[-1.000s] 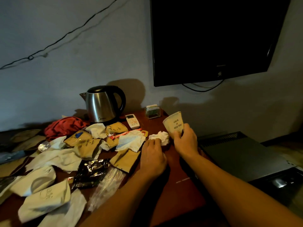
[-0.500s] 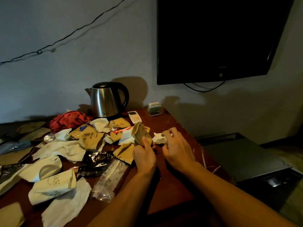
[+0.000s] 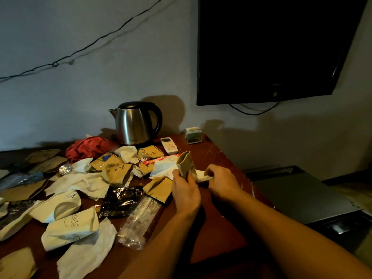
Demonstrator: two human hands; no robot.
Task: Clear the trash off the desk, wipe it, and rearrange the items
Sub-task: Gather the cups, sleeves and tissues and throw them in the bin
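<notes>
The reddish-brown table (image 3: 217,208) is littered with flattened paper cups, tissues and wrappers, a steel kettle (image 3: 133,123) standing at its back. Near the right edge, the left hand (image 3: 186,191) grips a squashed brown paper cup (image 3: 186,163) upright, while the right hand (image 3: 223,183) pinches a crumpled white tissue (image 3: 203,176) just beside it.

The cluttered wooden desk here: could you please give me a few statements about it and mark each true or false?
1. The left hand grips a flattened brown paper cup. True.
2. The right hand rests empty on the red-brown wooden desk. False: it holds a crumpled white tissue.
3. The stainless steel kettle stands upright near the wall. True.
4. The white remote control lies left of the kettle. False: it lies to its right.
</notes>
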